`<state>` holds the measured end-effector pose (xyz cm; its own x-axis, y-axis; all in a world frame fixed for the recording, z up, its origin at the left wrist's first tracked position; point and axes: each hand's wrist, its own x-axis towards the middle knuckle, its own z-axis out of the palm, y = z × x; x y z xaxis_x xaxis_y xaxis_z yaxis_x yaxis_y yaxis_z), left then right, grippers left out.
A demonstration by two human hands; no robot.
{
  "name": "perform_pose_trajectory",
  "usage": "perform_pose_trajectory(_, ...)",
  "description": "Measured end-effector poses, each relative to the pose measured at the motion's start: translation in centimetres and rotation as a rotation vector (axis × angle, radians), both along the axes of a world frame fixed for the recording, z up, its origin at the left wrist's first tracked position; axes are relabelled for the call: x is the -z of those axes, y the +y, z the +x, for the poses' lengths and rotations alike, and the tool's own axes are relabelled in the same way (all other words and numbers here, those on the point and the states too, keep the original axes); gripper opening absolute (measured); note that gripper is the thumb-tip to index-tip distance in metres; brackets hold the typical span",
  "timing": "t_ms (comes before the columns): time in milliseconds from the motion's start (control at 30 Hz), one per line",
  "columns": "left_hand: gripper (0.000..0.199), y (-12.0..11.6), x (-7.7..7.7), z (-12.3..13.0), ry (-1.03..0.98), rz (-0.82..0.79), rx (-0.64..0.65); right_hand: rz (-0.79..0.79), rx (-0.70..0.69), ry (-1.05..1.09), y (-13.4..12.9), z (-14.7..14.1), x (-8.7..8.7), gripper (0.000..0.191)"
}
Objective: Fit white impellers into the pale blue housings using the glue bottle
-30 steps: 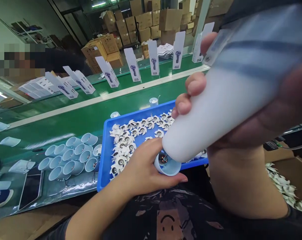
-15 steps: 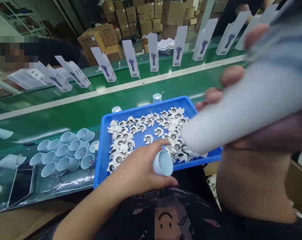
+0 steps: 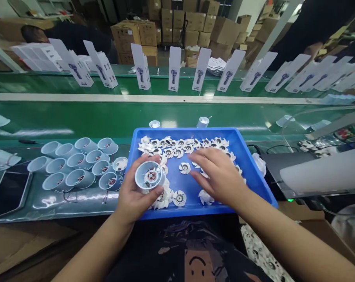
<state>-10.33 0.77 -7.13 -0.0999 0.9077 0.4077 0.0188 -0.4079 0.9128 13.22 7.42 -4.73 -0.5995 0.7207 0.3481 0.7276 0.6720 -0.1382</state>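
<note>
My left hand holds a pale blue round fan housing with its open end toward me; a small motor shows inside. My right hand lies palm down, fingers spread, over the white fan impellers in the blue tray, holding nothing that I can see. Several impellers are scattered across the tray floor, mostly at its back and left. A white tube-shaped tool lies on a black unit to the right of the tray.
Several pale blue housings lie in a cluster on the green belt left of the tray. White product boxes stand in a row beyond it. A person bends over at the far left. Brown cartons are stacked behind.
My right hand has put the white tube-shaped tool down at the right and come down onto the impellers in the tray. My left hand has turned the housing open end up toward me.
</note>
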Motion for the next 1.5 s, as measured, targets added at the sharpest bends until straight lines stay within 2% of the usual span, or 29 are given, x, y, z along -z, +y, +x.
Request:
perform_pose_trajectory(100, 0.064, -0.5, 0.2, -0.3, -0.080, 0.049, -0.003, -0.145, 0.077, -0.255, 2.6, -2.8, 2.4, 0.027)
perform_pose_trajectory(167, 0.063, -0.9, 0.3, -0.7, -0.137, 0.071, -0.068, -0.209, 0.079, -0.379, 3.3, -3.4, 3.0, 0.024)
perform_pose_trajectory(300, 0.066, -1.7, 0.3, -2.0, -0.188, -0.003, -0.188, -0.274, -0.005, -0.528, 2.2, -2.9, 1.6, 0.023)
perform_pose_trajectory(433, 0.068, -1.9, 0.3, -3.4, -0.197, -0.101, -0.172, -0.364, 0.022, -0.574, 1.4, -2.7, 0.1, 0.024)
perform_pose_trajectory(533, 0.073, -1.5, 0.5, -3.6, -0.174, -0.164, -0.095, -0.409, 0.125, -0.558, 2.1, -3.9, 0.6, 0.025)
perform_pose_trajectory(633, 0.069, -1.4, 0.3, -3.3, -0.006, -0.253, -0.052, -0.469, 0.213, -0.537, 3.1, -5.6, 1.5, 0.023)
perform_pose_trajectory(700, 0.060, -1.5, -0.2, -3.2, 0.168, -0.250, -0.034, -0.505, 0.242, -0.466, 3.4, -6.5, 1.5, 0.023)
perform_pose_trajectory(800, 0.052, -1.8, -1.1, -3.3, 0.400, -0.143, -0.039, -0.578, 0.209, -0.235, 3.2, -6.9, 0.0, 0.019)
perform_pose_trajectory(900, 0.055, -2.2, -1.8, -3.5, 0.552, -0.100, -0.100, -0.742, 0.049, 0.138, 2.2, -6.0, -2.3, 0.023)
perform_pose_trajectory(1000, 0.059, -2.3, -2.0, -3.4, 0.624, -0.099, -0.123, -1.011, -0.128, 0.523, 0.8, -5.0, -3.7, 0.044)
perform_pose_trajectory(1100, 0.060, -2.2, -2.2, -3.0, 0.644, -0.050, -0.118, -1.265, -0.203, 0.776, -0.5, -4.8, -3.5, 0.050)
perform_pose_trajectory(1200, 0.055, -2.0, -2.2, -2.6, 0.659, 0.027, -0.109, -1.400, -0.217, 0.918, -1.2, -5.0, -2.8, 0.048)
perform_pose_trajectory(1333, 0.052, -2.0, -2.4, -2.1, 0.683, 0.064, -0.100, -1.411, -0.233, 0.983, -1.5, -4.8, -2.5, 0.046)
perform_pose_trajectory(1433, 0.050, -2.2, -2.6, -1.7, 0.716, 0.078, -0.108, -1.313, -0.239, 0.977, -2.1, -4.6, -3.2, 0.037)
perform_pose_trajectory(1500, 0.048, -2.3, -2.7, -1.4, 0.753, 0.104, -0.125, -1.158, -0.233, 0.884, -2.8, -4.6, -3.8, 0.027)
